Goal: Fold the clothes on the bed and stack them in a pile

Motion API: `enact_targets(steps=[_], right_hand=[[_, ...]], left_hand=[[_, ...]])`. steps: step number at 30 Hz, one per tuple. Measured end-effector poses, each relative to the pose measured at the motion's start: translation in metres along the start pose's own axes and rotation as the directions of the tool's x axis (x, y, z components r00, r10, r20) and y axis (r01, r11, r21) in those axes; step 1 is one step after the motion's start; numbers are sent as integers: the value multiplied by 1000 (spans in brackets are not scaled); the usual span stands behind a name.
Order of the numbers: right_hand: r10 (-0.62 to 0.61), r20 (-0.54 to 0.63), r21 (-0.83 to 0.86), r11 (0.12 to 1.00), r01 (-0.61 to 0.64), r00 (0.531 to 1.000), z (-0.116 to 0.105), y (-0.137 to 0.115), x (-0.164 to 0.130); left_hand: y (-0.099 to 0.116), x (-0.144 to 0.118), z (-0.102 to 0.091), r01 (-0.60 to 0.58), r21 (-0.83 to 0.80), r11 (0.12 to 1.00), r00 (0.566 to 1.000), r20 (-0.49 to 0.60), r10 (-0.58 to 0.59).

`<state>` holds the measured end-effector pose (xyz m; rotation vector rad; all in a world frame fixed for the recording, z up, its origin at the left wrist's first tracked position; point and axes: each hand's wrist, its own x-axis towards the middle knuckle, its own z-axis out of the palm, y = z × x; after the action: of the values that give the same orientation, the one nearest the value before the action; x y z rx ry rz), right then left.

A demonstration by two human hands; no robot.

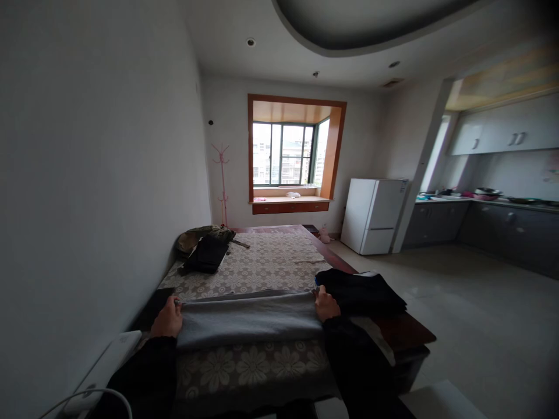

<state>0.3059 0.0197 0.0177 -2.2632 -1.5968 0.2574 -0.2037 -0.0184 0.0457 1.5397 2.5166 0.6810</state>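
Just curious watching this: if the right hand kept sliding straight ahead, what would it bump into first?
Probably the dark folded cloth. The right hand grips the grey cloth at its end, and the dark pile lies just ahead and beside it, though depth is unclear.

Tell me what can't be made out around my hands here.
- Head view: fingers of left hand and right hand curl under the grey cloth.
- Dark folded clothes: type unclear, too dim.
- White device: cut by the bottom edge.
- Counter items: too small.
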Motion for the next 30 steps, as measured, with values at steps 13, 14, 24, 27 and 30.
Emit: enact_targets(steps=[13,14,24,27,30], right_hand=[[2,-9,-102,995,-3,1000,-3,-8,-13],[6,-10,-106,994,-7,1000,-2,-8,-13],[-27,-19,-115,993,25,999,-10,-12,-4],[-80,-32,-165,984,74,996,-12,-16,6],[-154,7,-261,953,151,988,-3,-18,13]], left_hand=[[-7,-4,6,-28,-14,1000,999,-29,27],[-8,-4,7,-36,-16,999,999,-35,35],[-10,3,5,-64,-89,994,994,-91,56],[-4,8,2,-61,-77,995,993,-105,52],[4,9,6,-58,-7,998,994,-92,57]])
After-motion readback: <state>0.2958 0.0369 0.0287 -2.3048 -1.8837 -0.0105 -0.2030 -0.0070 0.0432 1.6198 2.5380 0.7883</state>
